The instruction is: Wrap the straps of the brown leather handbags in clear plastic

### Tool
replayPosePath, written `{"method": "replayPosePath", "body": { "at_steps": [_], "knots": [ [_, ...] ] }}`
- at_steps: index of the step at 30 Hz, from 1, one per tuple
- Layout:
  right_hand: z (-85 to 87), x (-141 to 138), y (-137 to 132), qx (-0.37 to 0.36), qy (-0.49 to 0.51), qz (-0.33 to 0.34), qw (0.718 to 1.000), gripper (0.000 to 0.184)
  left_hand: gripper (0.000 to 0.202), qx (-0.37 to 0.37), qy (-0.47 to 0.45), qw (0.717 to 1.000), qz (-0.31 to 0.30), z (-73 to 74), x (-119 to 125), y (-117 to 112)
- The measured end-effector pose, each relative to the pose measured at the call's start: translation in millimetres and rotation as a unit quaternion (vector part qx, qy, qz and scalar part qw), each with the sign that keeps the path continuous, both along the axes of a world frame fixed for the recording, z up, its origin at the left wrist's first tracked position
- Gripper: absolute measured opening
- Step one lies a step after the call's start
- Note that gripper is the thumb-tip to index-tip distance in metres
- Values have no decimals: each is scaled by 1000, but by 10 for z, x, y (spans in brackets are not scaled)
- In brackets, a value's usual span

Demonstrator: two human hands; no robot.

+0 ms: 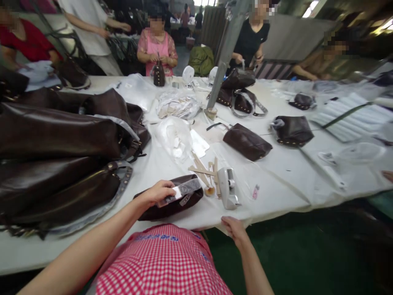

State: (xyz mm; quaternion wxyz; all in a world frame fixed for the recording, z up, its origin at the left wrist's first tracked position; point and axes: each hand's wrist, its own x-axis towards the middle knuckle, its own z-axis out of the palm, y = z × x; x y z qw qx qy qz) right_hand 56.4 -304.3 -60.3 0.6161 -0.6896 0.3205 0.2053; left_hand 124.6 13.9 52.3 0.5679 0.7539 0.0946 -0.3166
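A small dark brown leather pouch lies on the white table right in front of me, its top wrapped in clear plastic. My left hand is closed on that plastic-wrapped top, beside a small white tag. My right hand rests on the table's near edge, fingers curled over the edge, holding nothing that I can see. Between the hands lie several wooden sticks and a white tape dispenser.
A pile of large brown leather bags fills the left. More brown pouches lie mid-table, with crumpled plastic bags. A grey post stands on the table. Several people work along the far side.
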Motion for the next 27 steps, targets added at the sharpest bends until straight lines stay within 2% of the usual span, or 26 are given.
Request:
{"method": "replayPosePath", "body": {
  "at_steps": [3, 5, 7, 9, 12, 18, 27],
  "knots": [
    [364, 71, 521, 162, -64, 36, 984, 29, 20, 11, 8, 1000, -1, 4, -33, -29],
    [675, 149, 878, 233, -104, 63, 965, 29, 20, 21, 5, 1000, 1, -8, -54, -42],
    [923, 218, 1180, 237, -121, 87, 960, 29, 20, 26, -3, 1000, -1, -31, -72, -48],
    [1047, 255, 1394, 219, -125, 98, 963, 29, 22, 22, -7, 1000, -5, -60, -85, -44],
    [1034, 254, 1553, 188, -108, 84, 973, 31, 24, 14, -19, 1000, -12, -91, -98, -28],
    [897, 222, 1640, 126, -83, 71, 986, 32, 29, 39, -50, 997, -32, -77, -96, 7],
    [896, 281, 1751, 82, -70, 47, 993, 34, 29, 48, -72, 995, -40, -66, -67, 34]
  ]
}}
